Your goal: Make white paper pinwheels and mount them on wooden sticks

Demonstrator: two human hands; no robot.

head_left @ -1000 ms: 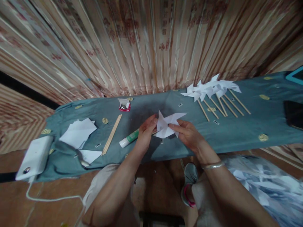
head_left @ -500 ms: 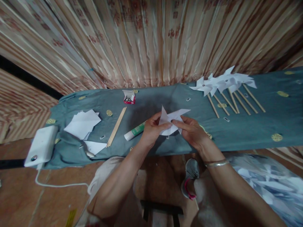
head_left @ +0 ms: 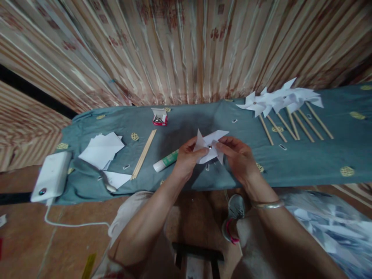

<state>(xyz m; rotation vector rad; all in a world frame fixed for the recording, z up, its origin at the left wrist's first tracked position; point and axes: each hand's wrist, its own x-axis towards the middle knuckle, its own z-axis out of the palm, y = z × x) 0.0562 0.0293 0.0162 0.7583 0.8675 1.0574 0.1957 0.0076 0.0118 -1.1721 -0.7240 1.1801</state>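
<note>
Between my two hands, above the front of the table, is a white paper pinwheel (head_left: 213, 138) with a small shiny pin (head_left: 210, 147) at its centre. My left hand (head_left: 188, 155) grips its left side, thumb on top near the middle. From the right, my right hand (head_left: 236, 157) pinches a blade with thumb and forefinger. A glue stick (head_left: 166, 160) with a green label lies just left of my left hand, partly hidden by it. Farther left lies a small bundle of wooden sticks (head_left: 143, 154).
Finished pinwheels on sticks (head_left: 286, 101) lie at the back right. A small red-and-white box of metal pins (head_left: 159, 117) sits open near the back. Paper sheets (head_left: 101, 150) and a white corded device (head_left: 51, 176) are at the left. A plastic bag (head_left: 331, 228) stands at lower right.
My right thumb has drawn back from the pinwheel's centre, so the shiny pin now shows. The pinwheel has turned slightly, and the view has shifted a little.
</note>
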